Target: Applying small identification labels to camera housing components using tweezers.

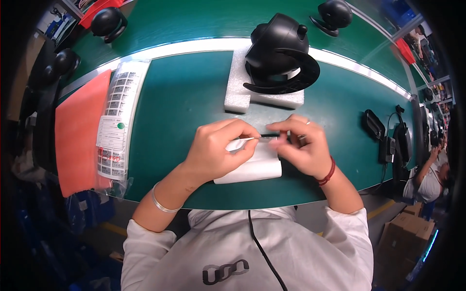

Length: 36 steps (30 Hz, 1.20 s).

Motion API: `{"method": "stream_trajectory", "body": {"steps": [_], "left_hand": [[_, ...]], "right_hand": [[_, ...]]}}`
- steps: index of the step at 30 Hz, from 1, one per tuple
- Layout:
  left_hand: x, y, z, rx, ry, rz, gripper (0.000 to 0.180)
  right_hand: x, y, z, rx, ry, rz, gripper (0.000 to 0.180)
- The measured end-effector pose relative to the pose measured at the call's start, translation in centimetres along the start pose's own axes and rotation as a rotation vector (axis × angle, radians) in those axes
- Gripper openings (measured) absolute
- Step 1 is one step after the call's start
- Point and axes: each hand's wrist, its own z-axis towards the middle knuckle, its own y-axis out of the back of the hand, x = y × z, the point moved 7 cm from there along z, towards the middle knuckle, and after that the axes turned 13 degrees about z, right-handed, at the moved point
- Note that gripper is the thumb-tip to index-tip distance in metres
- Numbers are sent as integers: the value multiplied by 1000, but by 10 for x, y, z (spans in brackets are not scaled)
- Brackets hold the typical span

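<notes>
While a small black stick (270, 135) is pinched between the left hand (218, 148) and the right hand (303, 145), a white sheet (255, 167) is seen just under the grip, and a long clear bag of white labels (116, 121) is laid far left of it.

Probably a factory assembly line: green workbench (184, 97), identical black devices (281, 53), label sheets (116, 121).

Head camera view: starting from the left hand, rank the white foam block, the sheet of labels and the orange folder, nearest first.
From the left hand:
1. White foam block, just beyond it, under the black device.
2. Sheet of labels, out to the left.
3. Orange folder, farther left at the table edge.
</notes>
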Motion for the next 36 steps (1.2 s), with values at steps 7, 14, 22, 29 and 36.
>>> {"method": "stream_trajectory", "body": {"steps": [7,14,22,29,36], "left_hand": [[12,5,2,-17,125,-13,8],[22,9,0,-40,186,49,7],[17,9,1,-43,146,165,5],[4,3,-2,-75,54,286,10],[-2,5,-1,-146,15,373,10]], "right_hand": [[21,42,-5,-144,329,-209,29],[-4,35,-2,55,-177,-160,27],[55,22,-11,-93,493,-336,29],[45,3,-10,-24,528,-251,17],[46,4,-11,-40,505,-276,16]]}}
